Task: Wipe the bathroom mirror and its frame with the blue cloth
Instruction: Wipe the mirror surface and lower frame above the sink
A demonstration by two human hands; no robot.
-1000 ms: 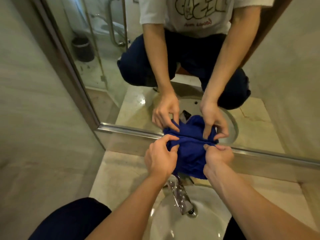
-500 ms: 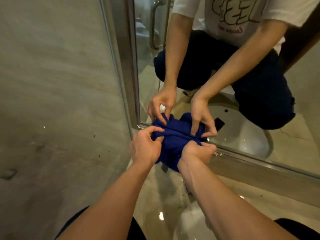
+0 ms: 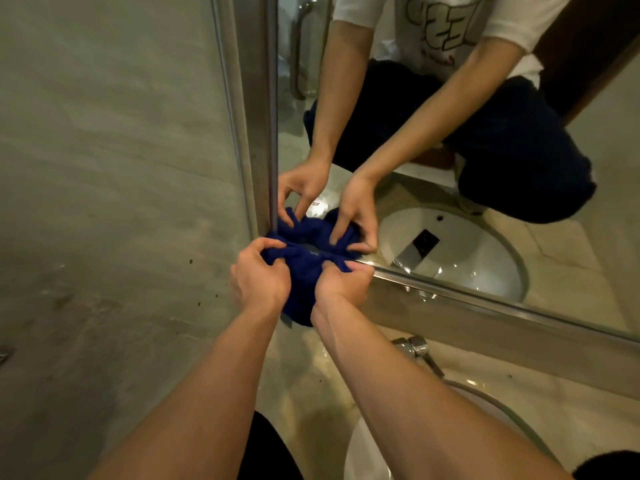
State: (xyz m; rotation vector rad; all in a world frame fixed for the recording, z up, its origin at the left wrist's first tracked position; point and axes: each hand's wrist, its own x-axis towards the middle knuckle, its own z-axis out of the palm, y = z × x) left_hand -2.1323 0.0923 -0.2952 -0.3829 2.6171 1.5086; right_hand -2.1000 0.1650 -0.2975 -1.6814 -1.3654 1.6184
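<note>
Head view, both hands grip blue cloth [image 3: 304, 271]

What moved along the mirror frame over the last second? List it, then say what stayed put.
Both hands slid the blue cloth left along the bottom strip of the mirror frame, from above the tap to the lower left corner, where it now meets the upright strip. Nothing was taken up or let go. Unchanged: the left hand and right hand keep their grip on the bunched cloth, pressed to the frame.
</note>
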